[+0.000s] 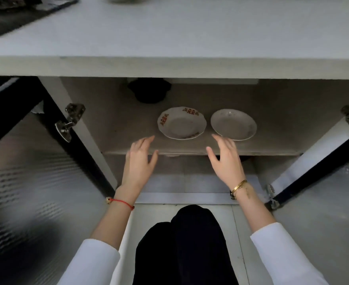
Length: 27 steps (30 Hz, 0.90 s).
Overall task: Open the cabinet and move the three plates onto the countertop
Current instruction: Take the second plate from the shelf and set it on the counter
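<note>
The cabinet under the white countertop [169,33] stands with both doors swung wide. On its shelf [116,128] lie two plates side by side: a white plate with red flower patterns [182,122] on the left and a plain white plate [233,124] on the right. My left hand [139,161] hovers at the shelf's front edge, fingers spread, just short of the patterned plate. My right hand [226,159] is stretched out the same way, fingertips close to the plain plate's near rim. Neither hand holds anything. Only two plates are visible on the shelf.
A dark pot-like object [149,90] sits at the back of the shelf. The left door [37,161] and right door [321,202] have shiny embossed inner faces and metal hinges [69,122]. A black cooktop [15,13] lies on the counter's far left. My dark-clothed knees [182,243] are below.
</note>
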{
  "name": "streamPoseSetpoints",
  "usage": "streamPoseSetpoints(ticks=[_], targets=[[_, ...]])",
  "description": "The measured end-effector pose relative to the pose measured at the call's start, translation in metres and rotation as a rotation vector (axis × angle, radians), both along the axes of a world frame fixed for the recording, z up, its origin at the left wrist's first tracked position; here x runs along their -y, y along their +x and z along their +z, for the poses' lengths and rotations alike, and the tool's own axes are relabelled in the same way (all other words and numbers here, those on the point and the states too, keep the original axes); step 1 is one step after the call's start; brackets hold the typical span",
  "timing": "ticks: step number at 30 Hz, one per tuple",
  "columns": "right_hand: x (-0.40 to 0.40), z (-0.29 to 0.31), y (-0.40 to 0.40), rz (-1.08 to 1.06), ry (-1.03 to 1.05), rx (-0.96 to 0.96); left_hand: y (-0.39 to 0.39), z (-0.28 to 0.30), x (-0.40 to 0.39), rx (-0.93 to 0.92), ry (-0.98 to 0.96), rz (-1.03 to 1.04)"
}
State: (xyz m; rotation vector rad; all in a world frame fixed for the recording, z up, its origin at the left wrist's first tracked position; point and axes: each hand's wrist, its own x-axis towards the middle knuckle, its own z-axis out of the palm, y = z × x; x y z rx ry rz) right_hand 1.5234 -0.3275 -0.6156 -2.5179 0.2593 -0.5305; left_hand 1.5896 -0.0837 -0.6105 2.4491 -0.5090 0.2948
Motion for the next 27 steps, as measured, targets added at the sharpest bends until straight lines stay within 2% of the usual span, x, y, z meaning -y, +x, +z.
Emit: streamPoseSetpoints(ticks=[4,10,27], targets=[[-0.001,-0.020,0.008,-0.026,-0.017,0.040,0.012,-0.016,-0.001,0.034,-0.016,0.004],[-0.003,-0.020,0.018,-0.042,-0.031,0.062,0.022,-0.020,0.001,0.025,-0.041,0.002],[0.008,-0.024,0.103,-0.099,0.038,-0.168,0.108,-0.033,0.040,-0.236,-0.088,0.059]])
